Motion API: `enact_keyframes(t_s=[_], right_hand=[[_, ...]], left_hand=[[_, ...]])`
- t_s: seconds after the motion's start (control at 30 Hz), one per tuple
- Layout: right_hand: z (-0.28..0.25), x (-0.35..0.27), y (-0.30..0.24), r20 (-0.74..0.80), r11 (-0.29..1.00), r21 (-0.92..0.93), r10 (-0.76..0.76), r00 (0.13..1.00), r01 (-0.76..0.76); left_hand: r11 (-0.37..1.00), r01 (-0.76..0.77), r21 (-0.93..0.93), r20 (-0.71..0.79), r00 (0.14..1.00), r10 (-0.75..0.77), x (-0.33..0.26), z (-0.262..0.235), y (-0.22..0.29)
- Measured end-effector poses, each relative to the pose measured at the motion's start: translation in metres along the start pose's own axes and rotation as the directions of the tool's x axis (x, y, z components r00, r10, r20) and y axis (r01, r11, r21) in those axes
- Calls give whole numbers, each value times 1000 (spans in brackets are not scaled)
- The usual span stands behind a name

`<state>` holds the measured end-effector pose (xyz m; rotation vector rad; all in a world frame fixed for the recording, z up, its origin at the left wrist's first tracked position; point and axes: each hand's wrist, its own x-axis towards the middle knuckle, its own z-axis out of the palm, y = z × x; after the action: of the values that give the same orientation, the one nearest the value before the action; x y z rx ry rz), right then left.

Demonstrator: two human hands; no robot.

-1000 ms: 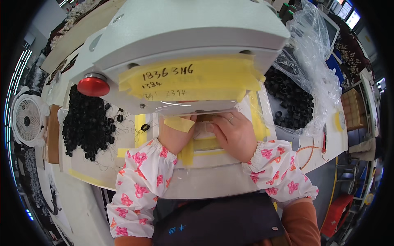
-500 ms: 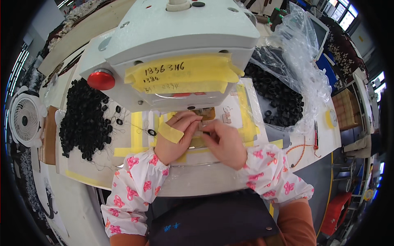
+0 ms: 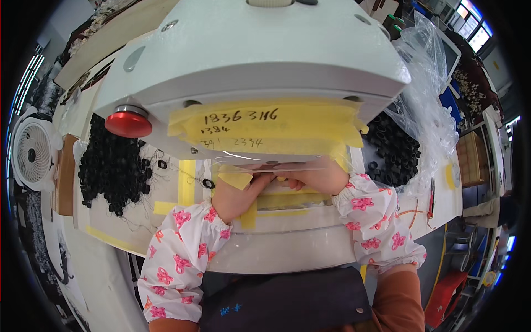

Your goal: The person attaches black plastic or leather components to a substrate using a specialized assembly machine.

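Across the pale table point(image 3: 287, 252), the left hand point(image 3: 235, 193) and right hand point(image 3: 318, 178) sit close together beneath the white machine point(image 3: 265, 77), their grip too hidden to tell, a black ring point(image 3: 208, 183) lying just beside the left.

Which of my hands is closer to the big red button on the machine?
Left. Your left hand is to the right of the red button and lower in the view; your right hand is farther right, beyond the left one.
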<state>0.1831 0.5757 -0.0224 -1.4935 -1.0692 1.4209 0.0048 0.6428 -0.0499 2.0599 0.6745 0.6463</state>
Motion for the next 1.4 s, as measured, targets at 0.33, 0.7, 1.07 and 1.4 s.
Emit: enact_keyframes(t_s=[0.33,0.7,1.07,1.4], right_hand=[[16,-24,39,59,311,-837,-766,640,450],[40,-35,32,96,183,-940,-665,740,287],[49,-39,27,36,120,-983,-629,777,142],[53,-38,28,35,103,-987,-606,795,122]], left_hand=[[885,-118,451,-63,984,164,5,14,-19],[867,-152,475,-146,958,248,-3,15,-30],[732,-154,664,-88,956,281,-2,31,-63],[890,-224,397,74,974,212,8,17,-97]])
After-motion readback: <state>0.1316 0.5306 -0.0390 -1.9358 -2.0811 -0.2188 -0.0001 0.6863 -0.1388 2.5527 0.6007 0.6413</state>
